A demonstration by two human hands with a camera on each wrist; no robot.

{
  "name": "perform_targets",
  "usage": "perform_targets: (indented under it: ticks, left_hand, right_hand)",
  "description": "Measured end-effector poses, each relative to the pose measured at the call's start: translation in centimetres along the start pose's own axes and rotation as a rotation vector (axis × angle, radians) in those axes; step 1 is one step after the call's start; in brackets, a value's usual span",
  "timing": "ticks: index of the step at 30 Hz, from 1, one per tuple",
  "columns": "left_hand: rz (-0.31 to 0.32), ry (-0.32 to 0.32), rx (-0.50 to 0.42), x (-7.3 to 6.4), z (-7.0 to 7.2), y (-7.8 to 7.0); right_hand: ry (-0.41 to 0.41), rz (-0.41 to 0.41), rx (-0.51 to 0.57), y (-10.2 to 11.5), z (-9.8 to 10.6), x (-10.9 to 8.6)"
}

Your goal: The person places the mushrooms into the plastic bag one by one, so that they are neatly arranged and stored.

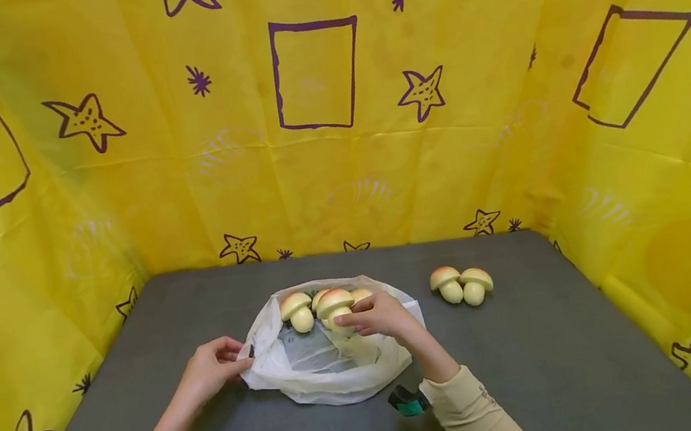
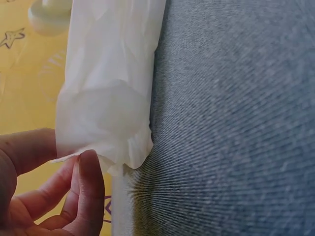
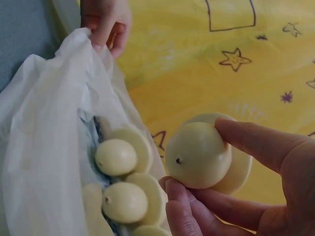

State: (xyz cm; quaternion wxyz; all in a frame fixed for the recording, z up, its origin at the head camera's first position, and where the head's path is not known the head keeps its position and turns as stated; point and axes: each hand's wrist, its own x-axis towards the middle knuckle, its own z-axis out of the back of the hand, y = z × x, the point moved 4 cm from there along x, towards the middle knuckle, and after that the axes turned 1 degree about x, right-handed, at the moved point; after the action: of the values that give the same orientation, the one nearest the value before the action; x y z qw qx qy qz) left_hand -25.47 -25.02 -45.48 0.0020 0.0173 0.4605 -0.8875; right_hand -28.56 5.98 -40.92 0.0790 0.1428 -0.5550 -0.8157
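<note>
A white plastic bag (image 1: 316,385) lies with its mouth spread wide on the table. My left hand (image 1: 208,371) pinches the bag's left rim between thumb and fingers, as the left wrist view also shows. Over the bag's opening, my right hand (image 1: 382,315) grips a toy mushroom (image 3: 199,155) by its pale stem, with the cap on the far side. Inside the bag sit several more mushrooms, among them one at the left (image 1: 297,312); in the right wrist view two of them (image 3: 116,157) show their rounded stem ends. The held mushroom partly hides those behind it.
Two mushrooms (image 1: 461,284) with orange-tinged caps lie side by side on the grey table (image 1: 537,350), right of the bag. Yellow cloth walls (image 1: 339,172) with drawn stars and squares enclose the table at the back and both sides.
</note>
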Motion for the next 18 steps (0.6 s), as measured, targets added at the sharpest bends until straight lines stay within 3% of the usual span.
perform_targets:
  ticks: [18]
  left_hand:
    - [-0.004,-0.035,-0.002,-0.2,0.3,0.4]
  right_hand:
    - [0.017,-0.004,0.026,-0.3,-4.8,0.8]
